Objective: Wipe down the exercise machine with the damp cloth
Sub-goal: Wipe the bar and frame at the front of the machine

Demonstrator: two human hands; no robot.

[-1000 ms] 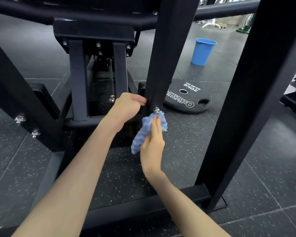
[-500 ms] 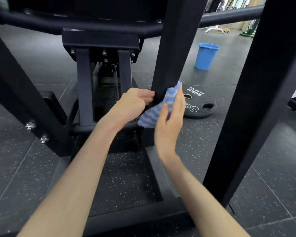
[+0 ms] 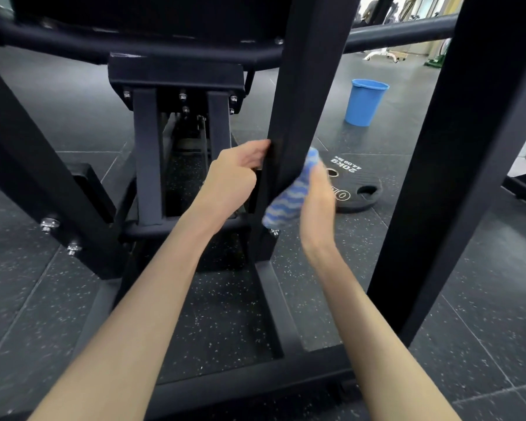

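The exercise machine is a black steel frame. Its slanted upright post (image 3: pixel 304 86) rises in the middle of the view. My left hand (image 3: pixel 231 180) grips the post's left edge, fingers curled round it. My right hand (image 3: pixel 318 202) presses a blue-and-white striped cloth (image 3: pixel 289 199) flat against the post's right face, low down and just above a bolt. The cloth's lower end hangs below my palm. The right hand is motion-blurred.
A thick black post (image 3: pixel 456 177) stands close on the right. A black base bar (image 3: pixel 240 387) crosses the floor in front. Beyond the post a 20 kg weight plate (image 3: pixel 356 189) lies on the speckled rubber floor, with a blue bucket (image 3: pixel 365 104) farther back.
My right hand has slid the cloth up the post from the bolt, then slightly back down. The left hand kept its grip. The camera has risen a little.
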